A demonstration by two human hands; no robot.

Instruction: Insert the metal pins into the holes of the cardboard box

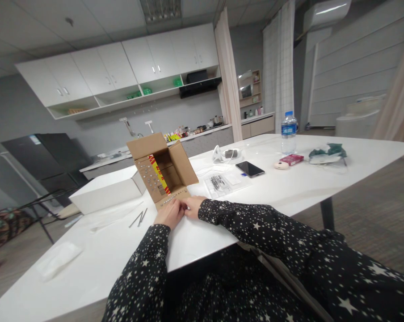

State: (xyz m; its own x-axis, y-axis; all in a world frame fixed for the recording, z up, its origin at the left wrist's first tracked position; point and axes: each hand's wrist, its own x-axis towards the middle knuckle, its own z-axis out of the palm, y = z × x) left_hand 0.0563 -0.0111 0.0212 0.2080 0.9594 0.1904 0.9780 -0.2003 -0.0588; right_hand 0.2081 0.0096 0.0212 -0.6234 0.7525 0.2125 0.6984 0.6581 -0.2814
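An open cardboard box [180, 165] stands in front of me with its flaps spread. Small shiny studs or beads dot its left flap and line its near flap [175, 199]; their exact kind is too small to tell. My left hand [170, 213] and my right hand [193, 205] meet at the lower edge of that near flap. Their fingers are bent and pressed together, and whatever is between them is hidden. Two thin metal rods, perhaps tweezers [141, 217], lie left of my left hand.
A white box [104, 190] stands to the left. Plastic wrap [59, 259] lies near the left edge. On the right are a clear bag of small parts [218, 184], a phone [250, 169], a water bottle [288, 134], a red packet [291, 159] and a green-and-white bundle [327, 154].
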